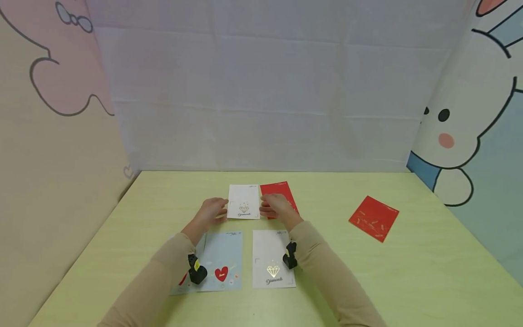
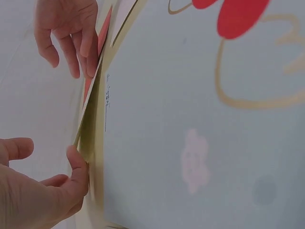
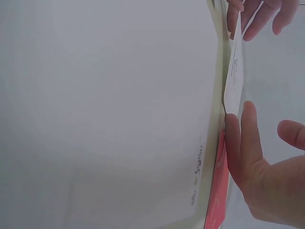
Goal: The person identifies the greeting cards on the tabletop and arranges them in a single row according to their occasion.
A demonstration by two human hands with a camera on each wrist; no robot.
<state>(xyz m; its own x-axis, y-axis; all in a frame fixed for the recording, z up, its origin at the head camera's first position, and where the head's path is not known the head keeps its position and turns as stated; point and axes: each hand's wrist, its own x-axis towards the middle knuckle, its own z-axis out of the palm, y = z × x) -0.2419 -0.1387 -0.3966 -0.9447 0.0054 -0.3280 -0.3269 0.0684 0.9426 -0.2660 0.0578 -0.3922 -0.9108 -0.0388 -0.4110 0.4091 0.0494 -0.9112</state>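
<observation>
In the head view a white card [image 1: 244, 193] with a gold diamond design lies between my two hands. My left hand [image 1: 209, 211] touches its left edge with the fingertips, thumb held apart. At the card's right edge, my right hand [image 1: 279, 208] has its fingers fairly straight and its thumb spread away. In the right wrist view the white card [image 3: 234, 78] stands slightly off the table between both hands' fingertips. A red card [image 1: 282, 188] lies partly hidden under my right hand.
Nearer to me lie a light blue card [image 1: 220, 254] with a red heart, overlapping another partly hidden blue card, and a second white diamond card [image 1: 264, 254]. Another red card [image 1: 373, 219] lies tilted at the right. A white cloth [image 1: 265, 91] hangs behind the table.
</observation>
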